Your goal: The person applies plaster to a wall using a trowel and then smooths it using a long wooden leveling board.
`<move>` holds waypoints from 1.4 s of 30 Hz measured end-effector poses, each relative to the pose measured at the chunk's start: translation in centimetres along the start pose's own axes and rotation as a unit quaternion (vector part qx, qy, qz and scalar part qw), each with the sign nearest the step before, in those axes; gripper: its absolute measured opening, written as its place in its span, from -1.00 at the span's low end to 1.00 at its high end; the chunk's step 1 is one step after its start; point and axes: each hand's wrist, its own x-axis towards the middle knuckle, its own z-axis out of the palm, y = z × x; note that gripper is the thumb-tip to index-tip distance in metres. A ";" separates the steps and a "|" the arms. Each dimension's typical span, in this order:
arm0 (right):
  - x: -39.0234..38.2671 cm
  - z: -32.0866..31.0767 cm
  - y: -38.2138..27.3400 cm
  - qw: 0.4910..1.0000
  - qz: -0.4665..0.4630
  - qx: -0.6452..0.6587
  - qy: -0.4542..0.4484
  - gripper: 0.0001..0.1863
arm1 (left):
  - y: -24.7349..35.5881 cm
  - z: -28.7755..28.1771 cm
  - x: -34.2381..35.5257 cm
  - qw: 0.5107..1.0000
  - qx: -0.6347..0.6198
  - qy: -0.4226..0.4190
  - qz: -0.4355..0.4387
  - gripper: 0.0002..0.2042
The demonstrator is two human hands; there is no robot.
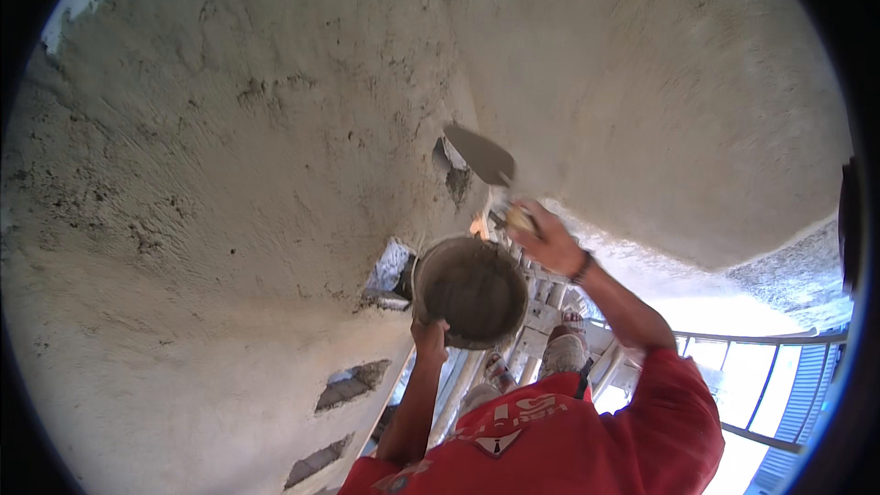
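Grip on the right side is closed up: the right hand [545,236] has its fingers curled round the tan handle of a pointing trowel [482,156], no daylight between palm and handle that I can make out. Left hand [430,339] is clamped on the near-left edge of a round bucket [520,313], thumb hooked over the rim, the other fingers mostly hidden from this angle.

Trowel blade is grey, leaf-shaped and a bit blurred, pointing up and left, away from the knuckles. Can't tell if it's actually touching the wall. Bucket is grey and crusty, mouth facing up at the camera, with dark wet-looking mortar [469,289] inside. It sits just beyond the left hand, below and left of the right one, so the blade is above the bucket and not in it.

Further out, there's a rough grey plastered wall [229,137] with a ragged hole [456,185] right by the blade and another one with whitish, crumpled-looking stuff [390,266] just left of the bucket. Dark bracelet [581,268] on the right wrist, red shirt [587,449] below, and a metal railing [779,341] off to the right.
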 end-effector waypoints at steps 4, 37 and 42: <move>-6.5 -4.2 3.5 0.954 0.086 -0.220 -0.187 -0.64 | 0.7 2.7 0.1 0.996 -0.023 -0.055 0.064 -0.37; -8.8 3.3 1.8 0.819 0.359 0.417 -0.164 -0.73 | 2.7 2.7 -0.3 0.997 -0.067 -0.017 0.046 -0.36; -6.9 2.0 -3.5 0.800 0.271 0.535 -0.002 -0.61 | 1.7 1.0 -0.1 0.995 -0.072 -0.007 0.067 -0.37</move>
